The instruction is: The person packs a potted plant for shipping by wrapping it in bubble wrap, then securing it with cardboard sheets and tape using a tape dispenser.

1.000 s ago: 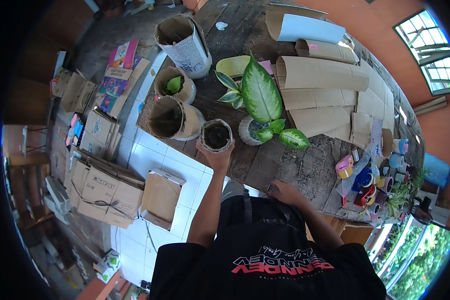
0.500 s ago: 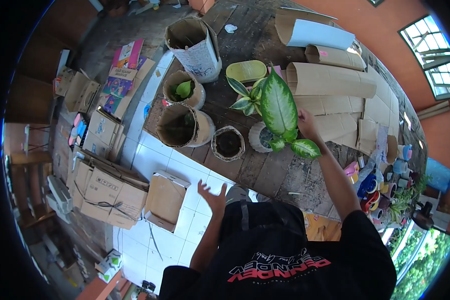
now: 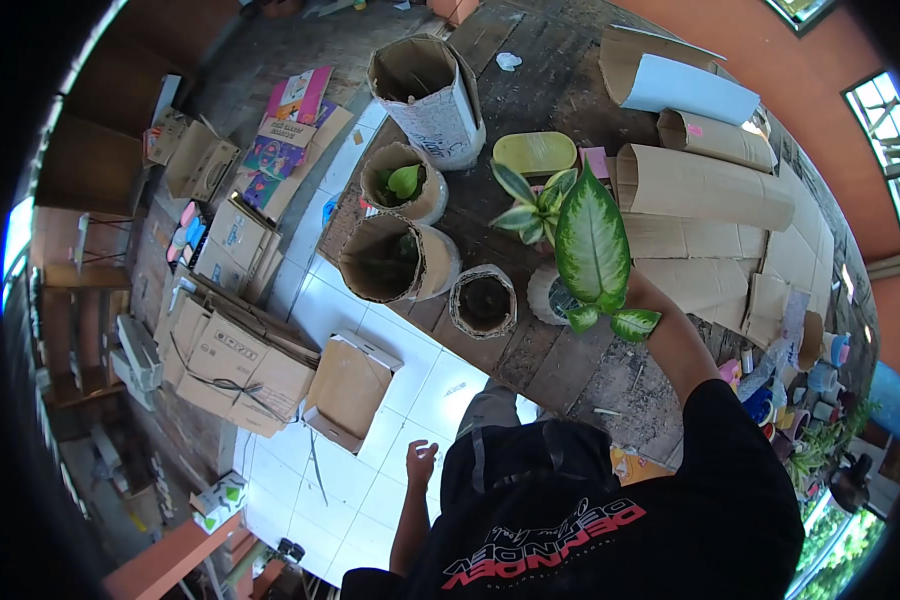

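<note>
My left hand (image 3: pixel 422 460) hangs above the white tiles beside my body, its fingers loosely curled and apart, with nothing in it. My right arm reaches over the table to a plant with large green-and-white leaves (image 3: pixel 592 240); the right hand is hidden behind those leaves. Below them stands a pale ridged pot (image 3: pixel 550 296). To its left is a small cardboard-wrapped pot with dark contents (image 3: pixel 484 302). A smaller variegated plant (image 3: pixel 535 207) sits just behind, near a yellow-green oval tray (image 3: pixel 535 153).
Tall cardboard cylinders (image 3: pixel 382 258) line the table's left edge. Cut cardboard sheets (image 3: pixel 705 190) cover its right side. Tape rolls and small pots (image 3: pixel 795 425) lie at the lower right. An open shallow box (image 3: pixel 350 390) and stacked cardboard (image 3: pixel 235 365) rest on the floor.
The view has shifted, moving the table things rightward in the frame. My right hand has gone behind the large leaves. My left hand has moved lower and its fingers have curled in.
</note>
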Tool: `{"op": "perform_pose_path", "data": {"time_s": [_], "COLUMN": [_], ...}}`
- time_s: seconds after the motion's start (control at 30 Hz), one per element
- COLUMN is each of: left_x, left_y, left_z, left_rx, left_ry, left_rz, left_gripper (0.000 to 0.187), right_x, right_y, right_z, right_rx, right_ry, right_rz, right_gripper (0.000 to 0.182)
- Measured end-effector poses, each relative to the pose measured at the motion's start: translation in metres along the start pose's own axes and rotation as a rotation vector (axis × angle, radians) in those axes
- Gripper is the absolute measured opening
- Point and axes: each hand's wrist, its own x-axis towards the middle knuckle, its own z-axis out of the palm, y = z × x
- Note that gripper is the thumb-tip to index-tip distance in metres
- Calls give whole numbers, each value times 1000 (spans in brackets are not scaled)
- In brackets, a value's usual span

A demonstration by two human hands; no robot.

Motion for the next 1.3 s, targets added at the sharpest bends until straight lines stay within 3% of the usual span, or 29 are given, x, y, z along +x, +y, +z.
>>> {"op": "perform_pose_path", "data": {"time_s": [0.17, 0.23, 0.27, 0.47, 0.57, 0.77, 0.87, 0.9, 1.0, 1.07, 1.13, 1.2, 1.3], "left_x": [6, 5, 3, -18, -57, -180, -250, -266, -295, -292, -282, -273, -303], "left_y": [51, 76, 86, 132, 180, 291, 327, 331, 324, 301, 275, 239, 204], "left_z": [11, 14, 16, 31, 39, 105, 161, 182, 237, 258, 282, 301, 316], "left_rx": [-19, -37, -42, -8, -75, -75, -173, -208, -360, -469, -562, -642, -722], "left_ry": [-55, -48, -57, -217, -503, -1042, -907, -871, -983, -1093, -1121, -1066, -986], "left_rz": [139, 133, 159, 327, 186, 482, 581, 640, 534, 371, 251, 174, 251], "left_gripper": [39, 35, 35, 18, 19, 35, 51, 55, 54, 52, 51, 50, 49], "right_x": [2, -7, -19, -98, -158, -293, -357, -378, -432, -451, -476, -495, -517], "right_y": [-8, -32, -50, -73, -78, -72, -70, -59, -57, -57, -46, -40, -37], "right_z": [-19, -38, -51, -115, -128, -116, -104, -98, -83, -83, -69, -54, -12], "right_rx": [500, 535, 296, 386, 556, 562, 511, 478, 418, 215, 235, -10, 349], "right_ry": [154, 225, 297, 389, 366, 274, 131, 109, 29, 40, 175, 342, 508], "right_rz": [-5, -62, -142, -65, -90, -63, -50, -32, -36, -225, -202, -294, -49], "right_gripper": [76, 80, 85, 83, 89, 89, 89, 90, 95, 104, 104, 103, 114]}}
